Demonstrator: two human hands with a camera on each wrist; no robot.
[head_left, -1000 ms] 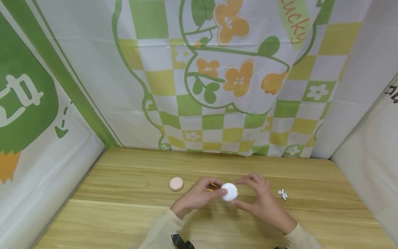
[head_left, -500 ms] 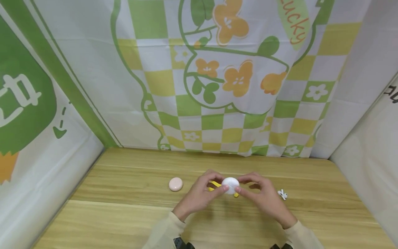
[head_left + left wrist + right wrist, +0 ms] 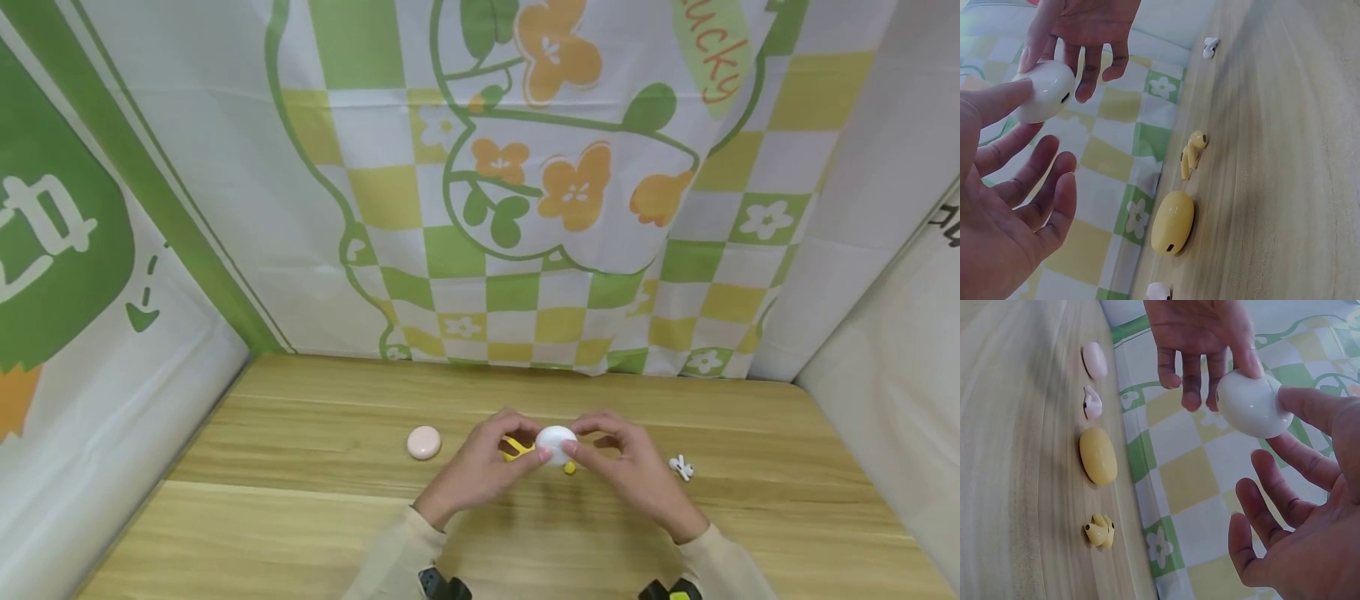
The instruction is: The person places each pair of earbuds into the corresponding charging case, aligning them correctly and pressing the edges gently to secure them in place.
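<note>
A glossy white, rounded earbud case (image 3: 557,437) is held up above the table between both hands. From the left side my left hand (image 3: 487,467) pinches it between thumb and forefinger, the other fingers loosely bent. My right hand (image 3: 630,467) pinches its opposite side in the same manner. The lid looks closed, and a small dark slot shows on the case in the left wrist view. Lower down, a yellow earbud case (image 3: 1173,223) and a pair of yellow earbuds (image 3: 1193,153) lie on the table; in the head view the hands partly cover them.
Left of the hands sits a pink case (image 3: 424,443) on the wooden table (image 3: 300,533). Pink earbuds (image 3: 1092,403) lie between it and the yellow case. White earbuds (image 3: 682,467) rest to the right. A patterned cloth (image 3: 525,325) hangs behind the table.
My right hand, apart from the white case a second ago, has closed in and now pinches it. The case has tilted, its round face turned less toward the head camera.
</note>
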